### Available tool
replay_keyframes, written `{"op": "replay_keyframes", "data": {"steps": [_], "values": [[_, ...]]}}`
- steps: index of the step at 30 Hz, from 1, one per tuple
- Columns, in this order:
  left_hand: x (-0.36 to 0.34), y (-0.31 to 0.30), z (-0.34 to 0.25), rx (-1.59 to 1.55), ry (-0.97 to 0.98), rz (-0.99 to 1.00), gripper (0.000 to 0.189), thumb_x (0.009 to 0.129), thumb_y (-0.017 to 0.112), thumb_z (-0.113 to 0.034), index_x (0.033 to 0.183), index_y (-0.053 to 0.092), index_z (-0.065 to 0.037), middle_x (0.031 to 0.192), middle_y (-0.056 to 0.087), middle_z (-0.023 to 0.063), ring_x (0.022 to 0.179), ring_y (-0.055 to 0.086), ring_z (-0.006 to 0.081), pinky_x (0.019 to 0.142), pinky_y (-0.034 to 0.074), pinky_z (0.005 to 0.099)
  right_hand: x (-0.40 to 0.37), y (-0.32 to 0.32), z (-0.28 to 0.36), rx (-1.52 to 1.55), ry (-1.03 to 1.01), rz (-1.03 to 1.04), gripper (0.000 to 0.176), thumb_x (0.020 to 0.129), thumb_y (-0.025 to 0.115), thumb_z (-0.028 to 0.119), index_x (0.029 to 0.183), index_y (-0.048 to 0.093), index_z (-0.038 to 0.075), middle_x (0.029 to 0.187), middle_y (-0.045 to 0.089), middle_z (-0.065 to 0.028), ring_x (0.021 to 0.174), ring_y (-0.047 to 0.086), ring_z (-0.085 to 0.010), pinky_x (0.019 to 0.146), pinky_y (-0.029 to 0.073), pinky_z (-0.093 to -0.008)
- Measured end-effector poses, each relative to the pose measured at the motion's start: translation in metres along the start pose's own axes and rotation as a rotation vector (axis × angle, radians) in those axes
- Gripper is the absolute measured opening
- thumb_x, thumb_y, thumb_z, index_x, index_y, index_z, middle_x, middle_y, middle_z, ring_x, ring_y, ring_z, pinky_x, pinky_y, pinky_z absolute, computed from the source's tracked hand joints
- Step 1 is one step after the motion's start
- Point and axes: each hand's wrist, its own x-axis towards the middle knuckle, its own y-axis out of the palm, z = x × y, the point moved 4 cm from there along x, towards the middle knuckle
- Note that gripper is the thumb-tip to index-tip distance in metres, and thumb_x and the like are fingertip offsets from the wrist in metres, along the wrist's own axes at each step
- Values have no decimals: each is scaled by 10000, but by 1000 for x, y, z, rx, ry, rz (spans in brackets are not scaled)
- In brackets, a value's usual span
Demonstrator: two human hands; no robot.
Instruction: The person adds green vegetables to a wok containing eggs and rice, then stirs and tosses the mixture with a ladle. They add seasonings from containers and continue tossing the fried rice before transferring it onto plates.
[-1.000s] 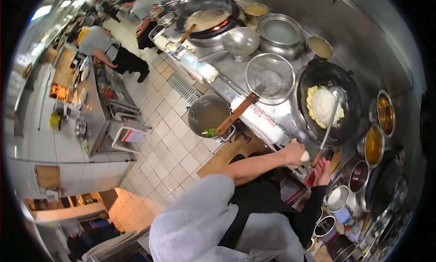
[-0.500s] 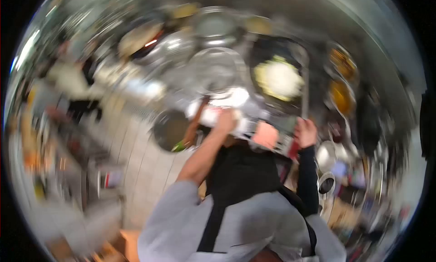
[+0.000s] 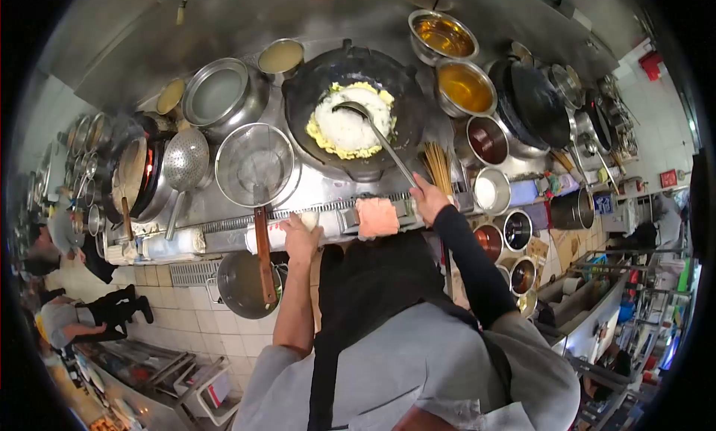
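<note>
Rests ladle (image 3: 385, 145) on rice (image 3: 339, 135) inside wok (image 3: 302, 95) | grasps ladle with right hand (image 3: 431, 200) | has left hand (image 3: 300, 241) at small white item (image 3: 309, 220), grip unclear | seems to need steady ladle control

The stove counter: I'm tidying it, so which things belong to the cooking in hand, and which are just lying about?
In use:
- black wok
- white and yellow food
- ladle, in the right hand

Seemingly lying about:
- mesh strainer
- perforated scoop
- pink cloth
</note>
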Motion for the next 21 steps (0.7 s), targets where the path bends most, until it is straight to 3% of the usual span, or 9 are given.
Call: {"op": "replay_keyframes", "data": {"steps": [4,6,8,10,12,15,18,20,21], "values": [[-7,-42,-22,131,-76,96,1118,796,908,-460,1596,302,34,1508,372,418,1134,664,524,1005,562,516,-28,-52,73,-9,-83,-226,603,1081,544,273,1634,370,107,857,703,-320,779,671,-527,721,507,-621],[-3,-23,-15,149,141,-80,882,876,827,-364,1521,411,70,1455,471,390,1129,663,512,981,566,515,-12,-28,53,-131,27,-158,651,1080,546,280,1659,297,115,886,713,-318,790,673,-533,740,511,-618],[-12,-15,-70,-2,295,-172,678,917,765,-269,1436,514,87,1393,549,350,1150,648,501,974,561,518,26,-1,19,-281,105,-5,644,1076,549,266,1654,309,114,886,707,-325,831,673,-533,779,513,-610],[-17,21,-124,49,635,203,428,907,680,-132,1275,628,82,1278,627,272,1186,609,465,1017,531,502,41,-5,14,-118,-158,-171,643,1073,551,256,1651,314,104,883,701,-329,855,672,-537,800,514,-599],[-31,61,-147,1,967,106,364,888,653,-104,1209,653,66,1236,627,235,1204,576,426,1078,490,492,23,-19,27,31,-271,-225,623,1069,556,247,1634,345,92,883,696,-333,864,671,-536,801,518,-586],[-33,105,-145,248,1050,-7,398,874,679,-126,1234,656,43,1248,627,230,1206,575,423,1105,472,493,-39,-43,67,120,-215,-176,577,1063,568,240,1595,418,74,876,690,-331,849,674,-524,768,528,-566],[-29,114,-146,175,998,83,268,873,720,-117,1129,691,-43,1301,617,198,1234,573,411,1122,444,523,-47,-23,27,39,-126,-73,560,1064,580,223,1585,444,66,929,689,-326,876,681,-504,782,535,-517],[-27,116,-136,-3,937,77,239,891,721,-111,1117,686,-41,1236,646,195,1157,616,407,1062,490,507,-18,-12,4,93,-39,38,568,1068,592,184,1600,434,60,1073,693,-330,974,685,-493,861,545,-441],[-19,116,-139,-98,901,56,225,899,722,-107,1110,683,-40,1203,661,193,1119,638,405,1032,513,499,-20,-27,20,93,-52,13,569,1069,590,189,1601,430,63,1045,699,-329,975,682,-510,858,534,-479]]}}
